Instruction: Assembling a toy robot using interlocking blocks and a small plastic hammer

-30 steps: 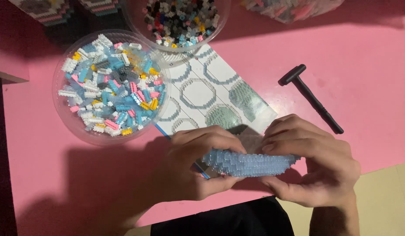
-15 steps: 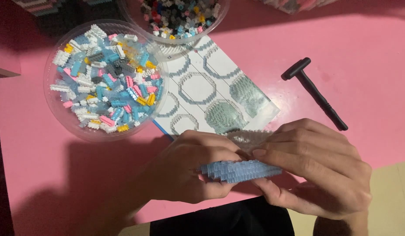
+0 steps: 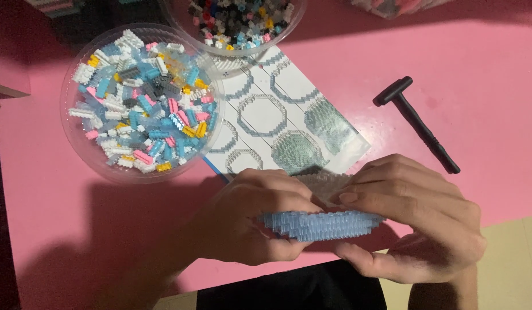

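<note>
Both of my hands grip one flat build of tiny light-blue and clear bricks (image 3: 323,224), held on edge over the near side of the pink table (image 3: 478,86). My left hand (image 3: 251,221) clasps its left end, thumb underneath. My right hand (image 3: 412,215) wraps the right end, its fingers pressing on the top layer. Much of the build is hidden under my fingers.
A clear round bowl (image 3: 141,100) of several small blue, white, pink and yellow bricks stands at the left. A second bowl (image 3: 237,26) of darker bricks is behind it. A printed instruction sheet (image 3: 277,117) lies between them, and a black T-shaped tool (image 3: 416,123) lies at the right.
My hands and the brick build have drifted slightly, the right fingers sliding further over the top of the build. The view has shifted a little; bowls, sheet and tool stay put.
</note>
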